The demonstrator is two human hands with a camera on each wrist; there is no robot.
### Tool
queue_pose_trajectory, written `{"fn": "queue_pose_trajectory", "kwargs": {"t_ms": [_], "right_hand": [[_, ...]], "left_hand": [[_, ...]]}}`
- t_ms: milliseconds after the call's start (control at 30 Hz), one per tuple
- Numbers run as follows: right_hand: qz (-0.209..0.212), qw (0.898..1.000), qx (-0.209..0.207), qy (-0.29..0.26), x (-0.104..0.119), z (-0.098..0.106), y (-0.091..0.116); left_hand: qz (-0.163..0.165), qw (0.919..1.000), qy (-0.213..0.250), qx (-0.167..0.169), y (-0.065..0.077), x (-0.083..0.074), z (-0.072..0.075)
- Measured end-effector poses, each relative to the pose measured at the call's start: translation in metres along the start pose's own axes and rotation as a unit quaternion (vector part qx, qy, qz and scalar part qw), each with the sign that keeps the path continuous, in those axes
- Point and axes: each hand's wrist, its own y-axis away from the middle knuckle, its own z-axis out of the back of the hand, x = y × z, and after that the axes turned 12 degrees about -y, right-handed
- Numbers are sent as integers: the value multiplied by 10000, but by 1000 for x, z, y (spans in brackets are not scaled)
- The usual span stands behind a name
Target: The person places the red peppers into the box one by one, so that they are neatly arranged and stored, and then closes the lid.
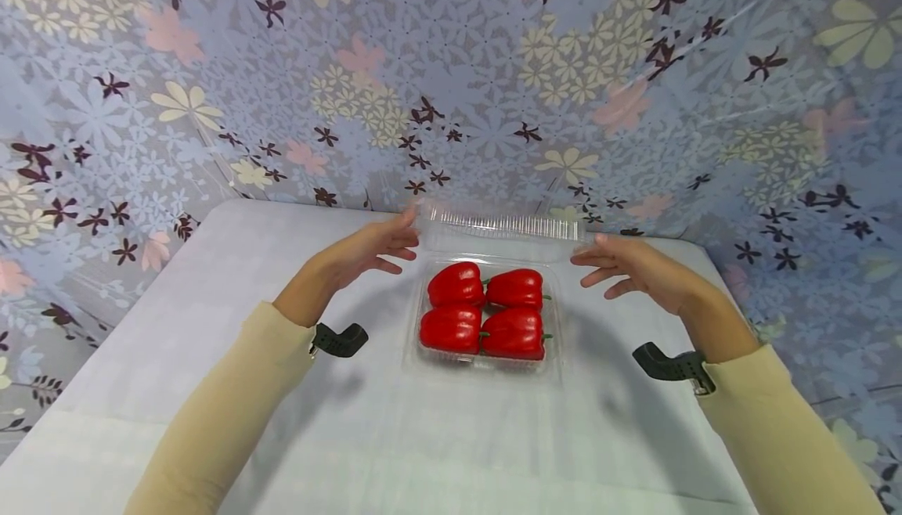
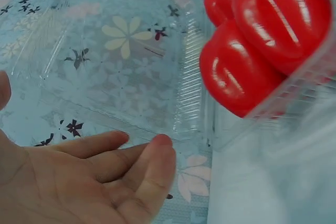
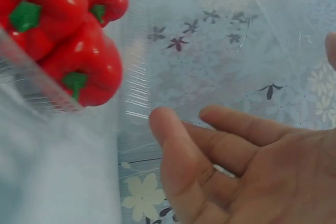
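Observation:
Several red bell peppers (image 1: 514, 333) with green stems lie in a clear plastic clamshell box (image 1: 465, 358) on the table. Its transparent lid (image 1: 503, 224) stands raised along the far side, hinged to the base. My left hand (image 1: 377, 245) is at the lid's left edge, palm turned inward and fingers loosely bent. Opposite it, my right hand (image 1: 634, 268) is by the lid's right edge in a similar pose. In the left wrist view, fingertips (image 2: 161, 142) come close to the lid's rim; whether they touch it I cannot tell. Neither hand grips anything.
A white cloth (image 1: 451, 437) covers the table. Behind its far edge hangs a floral curtain or sheet (image 1: 451, 69). Dark wrist-worn mounts (image 1: 340, 340) stick out from both beige sleeves (image 1: 232, 397).

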Motion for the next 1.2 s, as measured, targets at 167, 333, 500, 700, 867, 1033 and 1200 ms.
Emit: {"fn": "queue_pose_trajectory", "kwargs": {"t_ms": [167, 333, 500, 700, 867, 1033, 1200], "right_hand": [[300, 9995, -48, -102, -9, -8, 7], [583, 9983, -81, 5, -18, -16, 12], [758, 9969, -75, 207, -28, -23, 17], [1013, 9947, -44, 151, -41, -33, 22], [1189, 9929, -33, -2, -51, -38, 23], [1052, 9944, -44, -64, -59, -45, 26], [1039, 9943, -224, 13, -67, -55, 26]], "left_hand": [[-129, 9998, 2, -125, 5, 9, -6], [-194, 9997, 35, -118, 9, 18, -13], [-378, 9993, -74, 16, 14, 30, -17], [-557, 9982, -204, 10, 18, 49, -27], [-543, 9982, -224, -142, 22, 56, -35], [-564, 9976, -336, -231, 27, 60, -43], [-575, 9966, -531, -260, 29, 68, -52]]}}
